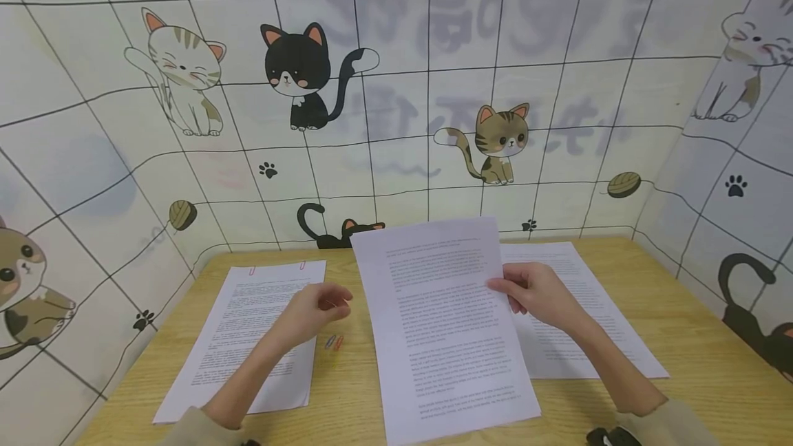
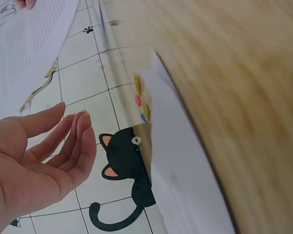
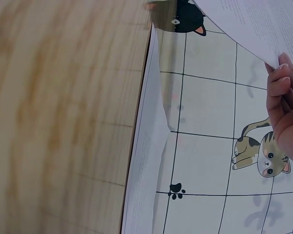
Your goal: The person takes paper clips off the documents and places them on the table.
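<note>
A printed sheet of paper point(image 1: 452, 336) stands raised and tilted over the middle of the table. My right hand point(image 1: 537, 294) pinches it by its right edge between thumb and fingers, as the right wrist view also shows. Whether it is one sheet or more I cannot tell. Left of the sheet, my left hand point(image 1: 312, 312) hovers with loosely bent fingers and nothing in them. Below that hand lie a blue paper clip point(image 1: 330, 341) and a red paper clip point(image 1: 339, 343).
Printed pages point(image 1: 248, 336) with two red clips on their top edge lie at the left of the wooden table point(image 1: 347, 391). More printed paper point(image 1: 595, 329) lies at the right, partly behind the raised sheet. A cat-patterned cover point(image 1: 396, 157) surrounds the table's back and sides.
</note>
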A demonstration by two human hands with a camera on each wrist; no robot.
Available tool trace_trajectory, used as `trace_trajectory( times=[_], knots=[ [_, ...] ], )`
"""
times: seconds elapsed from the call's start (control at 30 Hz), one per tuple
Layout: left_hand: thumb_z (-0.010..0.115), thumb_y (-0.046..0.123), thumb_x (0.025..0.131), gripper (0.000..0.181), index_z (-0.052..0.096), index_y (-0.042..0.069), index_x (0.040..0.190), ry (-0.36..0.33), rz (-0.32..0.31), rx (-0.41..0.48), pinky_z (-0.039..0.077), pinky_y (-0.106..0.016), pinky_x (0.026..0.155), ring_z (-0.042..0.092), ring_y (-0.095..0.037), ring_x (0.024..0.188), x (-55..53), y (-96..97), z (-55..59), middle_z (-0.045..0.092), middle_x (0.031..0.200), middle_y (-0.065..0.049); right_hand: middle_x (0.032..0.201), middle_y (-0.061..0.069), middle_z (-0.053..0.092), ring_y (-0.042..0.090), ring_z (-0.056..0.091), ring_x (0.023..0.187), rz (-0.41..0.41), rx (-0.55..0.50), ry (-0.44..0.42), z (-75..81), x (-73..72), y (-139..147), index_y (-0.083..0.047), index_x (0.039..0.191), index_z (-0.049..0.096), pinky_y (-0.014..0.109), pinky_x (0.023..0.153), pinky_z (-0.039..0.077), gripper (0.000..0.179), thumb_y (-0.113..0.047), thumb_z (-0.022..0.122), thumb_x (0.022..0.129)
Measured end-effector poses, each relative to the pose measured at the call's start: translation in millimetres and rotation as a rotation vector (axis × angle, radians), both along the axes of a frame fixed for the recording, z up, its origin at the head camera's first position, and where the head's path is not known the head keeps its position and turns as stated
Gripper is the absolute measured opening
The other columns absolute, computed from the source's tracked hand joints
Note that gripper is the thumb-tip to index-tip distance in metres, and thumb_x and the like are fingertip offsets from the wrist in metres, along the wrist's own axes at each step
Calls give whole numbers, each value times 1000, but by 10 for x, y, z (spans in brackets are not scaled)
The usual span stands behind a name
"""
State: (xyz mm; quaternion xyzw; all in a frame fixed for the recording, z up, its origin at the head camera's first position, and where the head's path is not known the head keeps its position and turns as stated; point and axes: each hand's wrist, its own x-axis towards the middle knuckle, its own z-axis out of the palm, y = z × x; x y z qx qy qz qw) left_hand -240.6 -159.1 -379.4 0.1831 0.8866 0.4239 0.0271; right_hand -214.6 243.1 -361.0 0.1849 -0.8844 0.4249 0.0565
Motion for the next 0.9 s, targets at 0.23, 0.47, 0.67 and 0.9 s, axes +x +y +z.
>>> trace_trajectory(
  times=[0.23, 0.47, 0.67, 0.9],
  knots=[
    [70, 12, 96, 25, 68, 4, 119, 45, -26, 100, 54, -32, 81, 67, -17, 92, 88, 146, 105, 70, 101, -2, 56, -2, 49, 10, 45, 49, -5, -9, 24, -5, -8, -2, -10, 85, 66, 22, 44, 29, 14, -18, 70, 97],
    [70, 14, 96, 33, 65, 3, 127, 48, -32, 171, 54, -33, 83, 69, -21, 93, 140, 284, 180, 71, 102, -5, 56, -2, 50, 11, 47, 50, -20, -20, 47, -7, -20, 0, -10, 84, 66, 23, 45, 33, 15, -17, 69, 97],
    [70, 16, 96, 30, 66, -1, 121, 63, -40, 204, 54, -29, 71, 67, -27, 83, 127, 344, 212, 70, 96, -8, 59, 0, 52, 12, 47, 51, -29, -69, 40, 8, -6, 7, -5, 96, 70, 24, 46, 36, 11, -16, 68, 97],
    [69, 16, 97, 12, 72, 4, 101, 47, -101, 220, 45, -25, 60, 55, -17, 69, 100, 394, 191, 62, 79, -3, 62, 4, 54, 12, 48, 52, -34, -150, 39, 29, -7, 8, 0, 113, 70, 23, 47, 37, 19, -12, 67, 98]
  ],
)
